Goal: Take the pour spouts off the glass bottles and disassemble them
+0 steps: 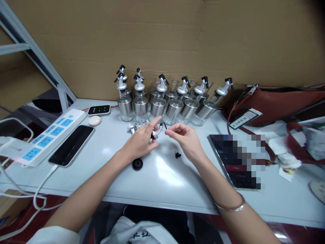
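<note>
Over the middle of the table, my left hand (pixel 143 139) is closed around a silver pourer spout (pixel 157 131), its index finger raised. My right hand (pixel 184 137) pinches a small black cap (pixel 165 125) right at the spout's tip; whether the two are joined I cannot tell. Partly hidden behind my left hand lie more silver spout pieces (pixel 131 128). A small cluster of black parts (pixel 178 155) lies below my right hand, and a round black ring (pixel 137 164) sits below my left wrist.
Glass bottles with steel sleeves (pixel 157 107) stand in rows at the back, several with pourers. On the left are a power strip (pixel 54 135), a phone (pixel 72 145), a small black device (pixel 99 110) and a white round case (pixel 94 120). A tablet (pixel 228 159) and brown bag (pixel 276 105) lie right.
</note>
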Motion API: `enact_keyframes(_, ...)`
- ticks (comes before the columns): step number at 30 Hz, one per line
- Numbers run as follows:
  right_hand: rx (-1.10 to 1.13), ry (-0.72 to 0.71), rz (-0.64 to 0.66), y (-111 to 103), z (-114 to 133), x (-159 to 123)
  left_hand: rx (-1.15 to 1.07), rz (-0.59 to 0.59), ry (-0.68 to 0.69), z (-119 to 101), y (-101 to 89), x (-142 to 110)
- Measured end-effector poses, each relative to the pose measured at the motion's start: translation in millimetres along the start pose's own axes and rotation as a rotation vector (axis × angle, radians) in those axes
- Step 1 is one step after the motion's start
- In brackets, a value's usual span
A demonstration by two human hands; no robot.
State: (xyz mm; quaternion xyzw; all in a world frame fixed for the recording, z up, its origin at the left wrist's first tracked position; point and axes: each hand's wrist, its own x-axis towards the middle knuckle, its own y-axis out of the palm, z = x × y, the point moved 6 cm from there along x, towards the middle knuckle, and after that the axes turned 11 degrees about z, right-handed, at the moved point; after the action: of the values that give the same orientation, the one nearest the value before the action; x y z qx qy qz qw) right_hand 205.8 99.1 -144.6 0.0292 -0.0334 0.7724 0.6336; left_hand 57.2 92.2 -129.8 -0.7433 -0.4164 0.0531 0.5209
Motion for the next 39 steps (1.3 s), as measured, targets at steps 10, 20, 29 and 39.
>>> enact_keyframes(10, -0.008, 0.024, 0.067, 7.6, 1.7, -1.7, 0.082, 0.062, -0.002, -2.2, 2.7, 1.1)
enact_keyframes(20, 0.085, 0.035, 0.124, 9.7, -0.9, -1.2, 0.185, 0.091, -0.023, -6.9, -4.2, 2.2)
enact_keyframes(29, 0.232, 0.138, 0.427, 20.7, -6.7, -5.3, 0.2, 0.091, 0.009, -11.9, -2.1, 2.2)
enact_keyframes(39, 0.22, 0.015, 0.502, 25.4, -3.9, -5.4, 0.261, -0.017, 0.018, -12.2, -6.6, 0.6)
